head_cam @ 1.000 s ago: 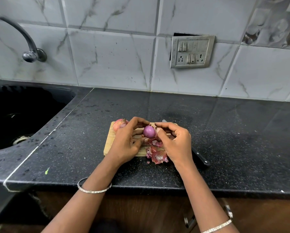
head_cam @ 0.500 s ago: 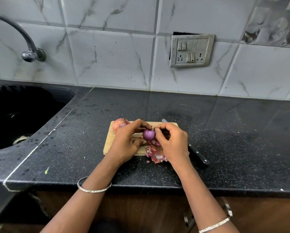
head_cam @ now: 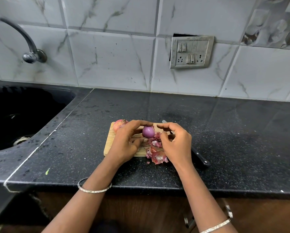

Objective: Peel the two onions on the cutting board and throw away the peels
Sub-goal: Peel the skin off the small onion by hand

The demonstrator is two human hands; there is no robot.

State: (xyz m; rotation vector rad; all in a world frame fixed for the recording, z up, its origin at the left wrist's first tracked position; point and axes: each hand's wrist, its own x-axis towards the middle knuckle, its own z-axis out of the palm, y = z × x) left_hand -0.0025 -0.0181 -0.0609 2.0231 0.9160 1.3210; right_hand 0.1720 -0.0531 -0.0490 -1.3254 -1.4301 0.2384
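Observation:
My left hand (head_cam: 126,142) holds a small purple onion (head_cam: 148,132), smooth and skinless, between fingers and thumb above the wooden cutting board (head_cam: 109,142). My right hand (head_cam: 176,143) hovers just right of it with fingers curled, apart from the onion; whether it pinches a scrap of peel I cannot tell. A second onion (head_cam: 120,124), still in its pinkish skin, sits at the board's far left corner, partly hidden by my left hand. Loose pink peels (head_cam: 156,153) lie on the board's right end and spill onto the counter.
A black-handled knife (head_cam: 199,158) lies on the dark counter behind my right hand, its blade tip near the board's far edge. A black sink (head_cam: 15,118) with a tap (head_cam: 30,52) is at the left. A switch plate (head_cam: 191,52) hangs on the tiled wall.
My right hand has drawn away from the onion to the right, its fingers no longer touching it. My left hand still holds the onion in about the same place.

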